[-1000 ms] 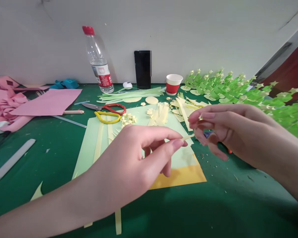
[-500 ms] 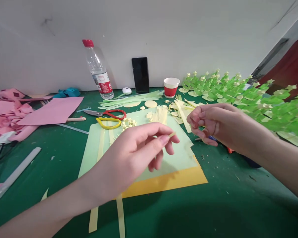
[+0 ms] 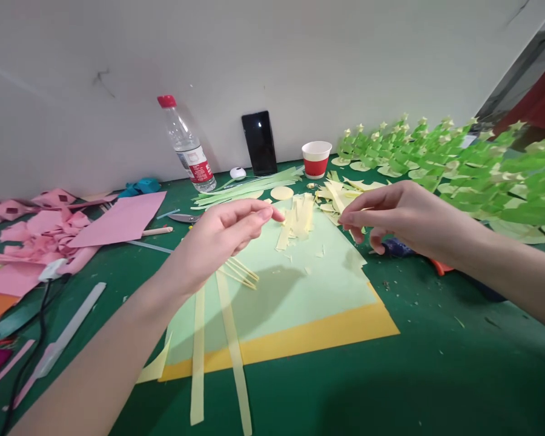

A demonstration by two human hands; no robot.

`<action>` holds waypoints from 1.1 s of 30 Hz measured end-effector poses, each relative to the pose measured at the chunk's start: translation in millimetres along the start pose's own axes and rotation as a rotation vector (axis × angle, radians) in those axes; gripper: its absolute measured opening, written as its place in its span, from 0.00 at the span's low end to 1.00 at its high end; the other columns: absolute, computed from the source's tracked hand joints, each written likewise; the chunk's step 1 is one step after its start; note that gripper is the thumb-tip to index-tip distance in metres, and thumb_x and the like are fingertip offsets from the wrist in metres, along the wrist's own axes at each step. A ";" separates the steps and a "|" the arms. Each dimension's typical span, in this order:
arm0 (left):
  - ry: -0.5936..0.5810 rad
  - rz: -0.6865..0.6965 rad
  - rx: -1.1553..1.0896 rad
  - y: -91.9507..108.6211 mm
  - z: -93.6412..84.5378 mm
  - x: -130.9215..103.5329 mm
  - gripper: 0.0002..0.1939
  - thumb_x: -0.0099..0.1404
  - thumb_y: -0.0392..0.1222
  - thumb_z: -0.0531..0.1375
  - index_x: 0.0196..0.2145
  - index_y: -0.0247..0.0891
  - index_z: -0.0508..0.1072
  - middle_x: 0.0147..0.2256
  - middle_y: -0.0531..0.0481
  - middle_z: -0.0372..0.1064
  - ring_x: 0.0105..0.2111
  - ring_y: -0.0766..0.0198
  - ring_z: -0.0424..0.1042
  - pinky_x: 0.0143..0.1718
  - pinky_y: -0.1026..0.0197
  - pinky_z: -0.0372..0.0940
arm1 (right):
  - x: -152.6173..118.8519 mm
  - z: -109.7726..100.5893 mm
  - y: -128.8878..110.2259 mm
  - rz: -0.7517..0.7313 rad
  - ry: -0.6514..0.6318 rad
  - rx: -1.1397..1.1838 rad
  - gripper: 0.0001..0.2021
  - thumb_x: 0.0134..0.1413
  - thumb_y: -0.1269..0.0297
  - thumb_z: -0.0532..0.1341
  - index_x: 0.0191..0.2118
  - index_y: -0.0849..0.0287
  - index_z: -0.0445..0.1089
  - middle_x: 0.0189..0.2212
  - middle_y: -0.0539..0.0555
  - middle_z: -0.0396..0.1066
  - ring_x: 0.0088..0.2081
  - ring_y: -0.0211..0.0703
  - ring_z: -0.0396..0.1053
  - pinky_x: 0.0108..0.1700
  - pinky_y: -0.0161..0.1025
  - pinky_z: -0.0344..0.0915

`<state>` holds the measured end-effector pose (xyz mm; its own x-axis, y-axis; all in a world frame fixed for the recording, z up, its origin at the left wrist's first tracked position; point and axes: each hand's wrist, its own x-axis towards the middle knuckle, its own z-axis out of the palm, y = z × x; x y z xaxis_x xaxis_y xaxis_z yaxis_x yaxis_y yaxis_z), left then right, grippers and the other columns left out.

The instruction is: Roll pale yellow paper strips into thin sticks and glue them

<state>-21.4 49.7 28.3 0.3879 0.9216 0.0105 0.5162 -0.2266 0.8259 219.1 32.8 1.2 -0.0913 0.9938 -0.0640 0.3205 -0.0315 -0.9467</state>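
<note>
My left hand [image 3: 229, 233] hovers over the left part of the pale green sheet [image 3: 295, 290], thumb and fingertips pressed together; whatever they hold, if anything, is too small to make out. My right hand [image 3: 390, 215] is above the sheet's right edge, near the yellow paper scraps [image 3: 338, 197], its thumb and forefinger pinched, with any held item not visible. Short pale yellow strips [image 3: 300, 218] lie on the sheet between the hands. Two long yellow strips [image 3: 198, 357] run toward the front edge. Thin folded strips [image 3: 243, 271] lie below my left hand, which partly hides the scissors [image 3: 184, 218].
At the back stand a bottle [image 3: 193, 151], a black phone [image 3: 260, 144] and a red-and-white cup [image 3: 317, 160]. Green paper plants [image 3: 472, 169] fill the right back. Pink paper [image 3: 122, 219], a cable [image 3: 40, 327] and a white stick [image 3: 78, 321] lie left.
My left hand has moved left and up, uncovering more of the sheet and the thin strips. The small yellow piece at its fingertips no longer shows. The view has shifted slightly.
</note>
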 end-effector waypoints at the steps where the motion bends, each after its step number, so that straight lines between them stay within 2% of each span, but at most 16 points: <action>1: -0.045 0.003 0.122 -3.1 -4.6 2.5 0.13 0.65 0.48 0.54 0.36 0.42 0.77 0.25 0.54 0.63 0.22 0.69 0.57 0.23 0.65 0.53 | 0.3 0.0 1.7 -0.016 0.007 -0.017 0.12 0.37 0.55 0.68 0.24 0.60 0.76 0.21 0.54 0.69 0.16 0.32 0.59 0.16 0.32 0.58; 2: -0.150 0.006 0.248 -6.8 -9.0 5.3 0.14 0.64 0.49 0.54 0.36 0.43 0.78 0.30 0.52 0.70 0.27 0.66 0.64 0.27 0.65 0.57 | 0.4 0.2 3.1 -0.035 0.013 -0.029 0.12 0.38 0.54 0.68 0.24 0.59 0.76 0.20 0.53 0.69 0.15 0.31 0.58 0.16 0.33 0.58; 3: -0.320 -0.012 0.368 -11.0 -12.8 8.2 0.14 0.65 0.50 0.54 0.37 0.44 0.78 0.34 0.52 0.73 0.32 0.63 0.68 0.30 0.64 0.60 | 0.3 0.4 4.2 -0.053 0.017 -0.040 0.12 0.38 0.54 0.67 0.24 0.59 0.76 0.19 0.53 0.68 0.15 0.31 0.58 0.16 0.33 0.58; 4: -0.392 -0.019 0.408 -15.5 -15.8 11.1 0.14 0.63 0.50 0.56 0.35 0.43 0.79 0.35 0.52 0.75 0.34 0.61 0.70 0.33 0.63 0.62 | 0.2 0.6 5.0 -0.069 0.019 -0.049 0.12 0.39 0.53 0.67 0.24 0.59 0.76 0.19 0.52 0.68 0.14 0.30 0.57 0.16 0.33 0.58; 6: -0.480 -0.010 0.443 -24.5 -18.4 16.4 0.11 0.62 0.48 0.58 0.33 0.44 0.80 0.36 0.52 0.75 0.38 0.60 0.72 0.38 0.63 0.63 | 0.0 0.8 5.8 -0.090 0.021 -0.071 0.12 0.38 0.53 0.67 0.24 0.58 0.77 0.18 0.52 0.68 0.14 0.30 0.58 0.16 0.32 0.58; 8: -0.528 0.004 0.465 -32.3 -17.4 20.5 0.10 0.62 0.45 0.59 0.32 0.44 0.81 0.37 0.51 0.75 0.38 0.61 0.72 0.39 0.63 0.63 | -0.1 0.7 5.9 -0.100 0.022 -0.094 0.13 0.37 0.52 0.68 0.24 0.58 0.77 0.18 0.52 0.68 0.14 0.31 0.58 0.14 0.32 0.57; 14: -0.578 0.013 0.523 -43.6 -11.7 26.6 0.08 0.59 0.39 0.60 0.33 0.41 0.81 0.38 0.49 0.74 0.39 0.59 0.72 0.38 0.61 0.62 | 2.0 1.4 7.8 -0.134 0.035 -0.162 0.16 0.36 0.49 0.68 0.21 0.59 0.74 0.16 0.52 0.66 0.12 0.30 0.58 0.13 0.29 0.55; 20: -0.575 -0.024 0.528 -45.4 -13.9 27.0 0.11 0.62 0.36 0.57 0.39 0.40 0.78 0.41 0.49 0.77 0.42 0.60 0.74 0.42 0.62 0.65 | 5.7 1.8 12.4 -0.156 0.051 -0.221 0.22 0.45 0.43 0.59 0.29 0.60 0.75 0.19 0.53 0.69 0.13 0.33 0.60 0.15 0.33 0.61; 23: -0.568 -0.038 0.536 -45.0 -15.0 26.5 0.12 0.62 0.34 0.56 0.40 0.39 0.78 0.42 0.49 0.77 0.42 0.61 0.74 0.43 0.63 0.66 | 7.2 -0.3 11.7 -0.132 0.040 -0.282 0.22 0.45 0.43 0.58 0.28 0.60 0.73 0.20 0.54 0.69 0.15 0.34 0.61 0.16 0.35 0.62; 26: -0.567 -0.048 0.545 -44.9 -15.9 26.0 0.12 0.62 0.33 0.56 0.40 0.37 0.77 0.42 0.48 0.77 0.43 0.61 0.75 0.43 0.63 0.66 | 9.1 -2.0 12.1 -0.135 0.086 -0.365 0.19 0.46 0.46 0.60 0.21 0.59 0.69 0.14 0.50 0.62 0.12 0.31 0.54 0.16 0.34 0.55; 29: -0.570 -0.062 0.548 -45.7 -16.4 26.0 0.12 0.61 0.33 0.56 0.40 0.37 0.77 0.42 0.48 0.77 0.42 0.61 0.75 0.42 0.64 0.66 | 10.2 -1.4 14.0 -0.183 0.172 -0.445 0.18 0.51 0.54 0.59 0.16 0.59 0.61 0.11 0.47 0.54 0.14 0.28 0.45 0.18 0.34 0.45; 33: -0.579 -0.080 0.550 -46.3 -16.2 26.8 0.12 0.60 0.34 0.57 0.40 0.38 0.77 0.42 0.49 0.77 0.42 0.61 0.75 0.40 0.64 0.67 | 10.0 1.2 16.4 -0.252 0.235 -0.520 0.20 0.51 0.60 0.56 0.14 0.59 0.51 0.11 0.45 0.45 0.17 0.30 0.39 0.22 0.36 0.43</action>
<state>-47.3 90.0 -0.5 0.5905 0.6663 -0.4553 0.8030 -0.4286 0.4142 222.3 42.1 -15.3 -0.0325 0.9628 0.2682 0.7385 0.2039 -0.6426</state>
